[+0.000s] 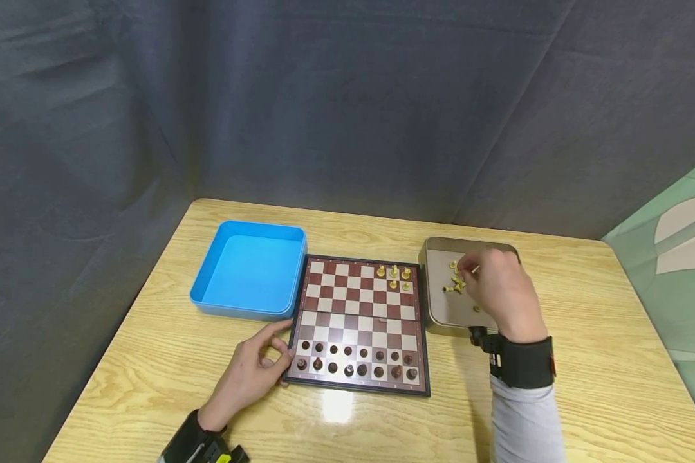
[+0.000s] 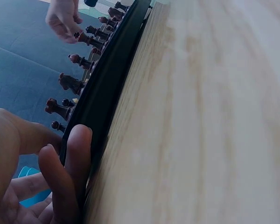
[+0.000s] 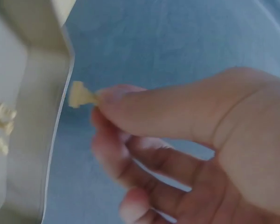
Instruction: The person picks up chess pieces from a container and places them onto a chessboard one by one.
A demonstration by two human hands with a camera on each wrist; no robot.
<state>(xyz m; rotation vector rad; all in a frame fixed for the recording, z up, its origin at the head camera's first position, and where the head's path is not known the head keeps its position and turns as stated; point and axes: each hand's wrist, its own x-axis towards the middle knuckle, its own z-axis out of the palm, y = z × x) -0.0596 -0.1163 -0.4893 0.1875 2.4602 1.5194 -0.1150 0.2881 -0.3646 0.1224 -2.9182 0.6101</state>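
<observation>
A brown-and-white chessboard [image 1: 340, 306] lies on the table. My left hand [image 1: 249, 372] holds its near left corner, fingers bent at the black edge [image 2: 105, 88]. Dark chess pieces [image 1: 349, 370] stand in two rows along the near side. Several yellow chess pieces [image 1: 394, 271] stand at the far right corner. Over the metal tin [image 1: 440, 247] right of the board, my right hand [image 1: 502, 290] pinches a yellow chess piece [image 3: 78, 95] between thumb and fingers. Its base shows; the fingertips hide its top. More yellow pieces [image 1: 457, 283] lie loose in the tin.
A blue plastic box [image 1: 246, 273] stands left of the board, close to its far left side. Behind the wooden table [image 1: 608, 360] hangs a dark cloth [image 1: 347, 116]. A green-and-white patterned surface [image 1: 680, 222] shows at the far right.
</observation>
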